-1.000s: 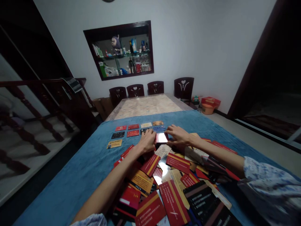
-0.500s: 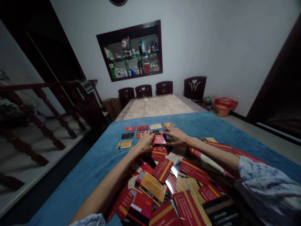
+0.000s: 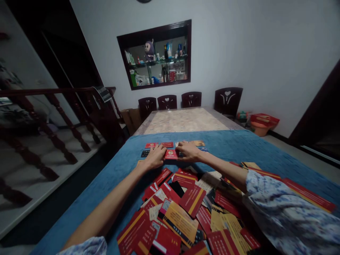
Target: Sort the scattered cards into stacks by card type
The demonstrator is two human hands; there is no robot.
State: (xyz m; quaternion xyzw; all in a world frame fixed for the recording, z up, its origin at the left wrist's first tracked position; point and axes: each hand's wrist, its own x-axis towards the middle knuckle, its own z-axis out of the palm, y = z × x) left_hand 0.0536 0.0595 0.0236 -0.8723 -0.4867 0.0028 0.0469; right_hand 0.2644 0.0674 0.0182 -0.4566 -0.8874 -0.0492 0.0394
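A red card (image 3: 170,154) with a round emblem lies between my two hands, near the rows of cards. My left hand (image 3: 157,156) has its fingers bent on the card's left edge, while my right hand (image 3: 188,151) grips the right edge. Behind them runs a row with a red card (image 3: 151,145), another red card (image 3: 167,145) and a gold card (image 3: 198,143); a pale card there is mostly covered by my right hand. Left of my left hand, a black card (image 3: 145,153) is partly hidden. Closer to me spreads a loose pile of red, yellow and black cards (image 3: 175,216).
A blue cloth (image 3: 119,177) covers the near part of the long table, and its bare stone-like top (image 3: 183,119) shows beyond. Dark chairs (image 3: 167,102) stand at the far end. A wooden railing (image 3: 53,91) runs along the left.
Both hands have moved away from the pile and leftward with the red card, up to the laid-out rows. The view has shifted slightly, and more of the pile shows.
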